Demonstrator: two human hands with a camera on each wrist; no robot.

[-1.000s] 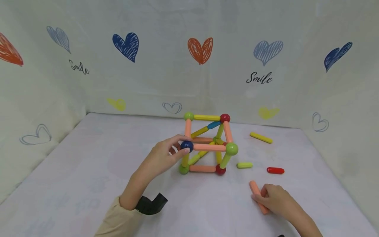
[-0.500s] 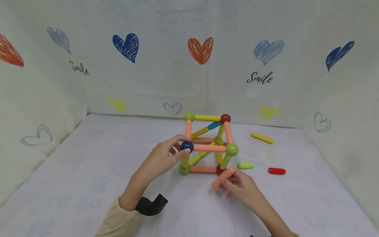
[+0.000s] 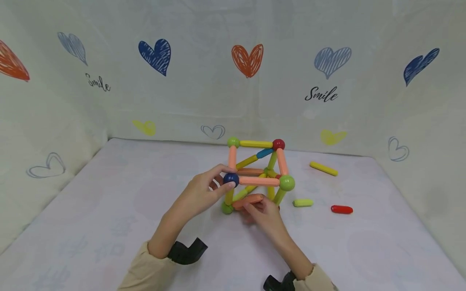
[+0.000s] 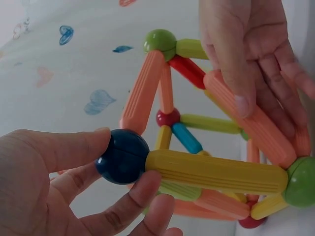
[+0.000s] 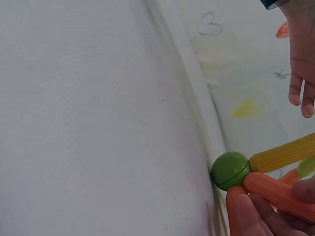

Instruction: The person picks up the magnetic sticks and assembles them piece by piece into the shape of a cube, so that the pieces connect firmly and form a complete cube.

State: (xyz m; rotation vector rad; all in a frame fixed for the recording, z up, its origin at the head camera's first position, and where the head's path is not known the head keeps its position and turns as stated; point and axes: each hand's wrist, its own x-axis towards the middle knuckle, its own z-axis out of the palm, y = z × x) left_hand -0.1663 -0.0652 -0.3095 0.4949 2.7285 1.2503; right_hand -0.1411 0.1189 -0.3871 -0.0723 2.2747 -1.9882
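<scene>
A cube-like frame of coloured rods and balls (image 3: 260,181) stands on the table. My left hand (image 3: 200,190) pinches the dark blue ball (image 4: 125,156) at its near upper left corner, thumb and fingers around it. A yellow rod (image 4: 216,169) runs down from that ball to a green ball (image 4: 301,182) at the near lower left corner. My right hand (image 3: 263,216) pinches a loose salmon-pink rod (image 4: 251,120), held slanting across the frame's near side. One end of this rod is right at the lower green ball, also seen in the right wrist view.
To the right of the frame lie a short light green rod (image 3: 303,203), a red rod (image 3: 342,209) and, farther back, a yellow rod (image 3: 323,168). A white cloth with printed hearts (image 3: 247,60) hangs behind the table.
My right hand has lifted the salmon-pink rod off the table at the right and carried it left to the frame's near lower corner. The left hand stays on the blue ball.
</scene>
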